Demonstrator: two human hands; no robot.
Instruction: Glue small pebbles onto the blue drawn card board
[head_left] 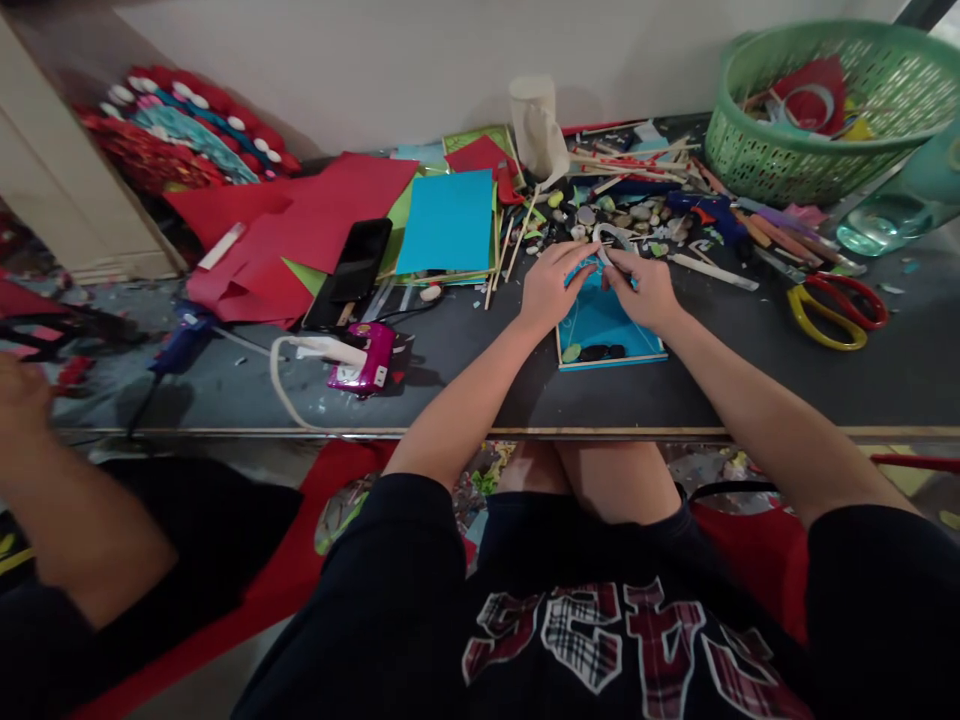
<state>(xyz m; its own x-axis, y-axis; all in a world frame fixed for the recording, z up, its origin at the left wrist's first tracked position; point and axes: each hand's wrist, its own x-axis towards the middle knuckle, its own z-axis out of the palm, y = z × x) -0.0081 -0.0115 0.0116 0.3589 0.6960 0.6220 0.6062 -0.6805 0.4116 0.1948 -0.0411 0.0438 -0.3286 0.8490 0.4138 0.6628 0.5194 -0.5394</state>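
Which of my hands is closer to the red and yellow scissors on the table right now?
Right. Your right hand rests on the blue card, with the scissors lying off to its right. Your left hand is on the card's far side, farther from them.

Dim indoor light, soft shadows; wide-angle bending at edges, slight blur
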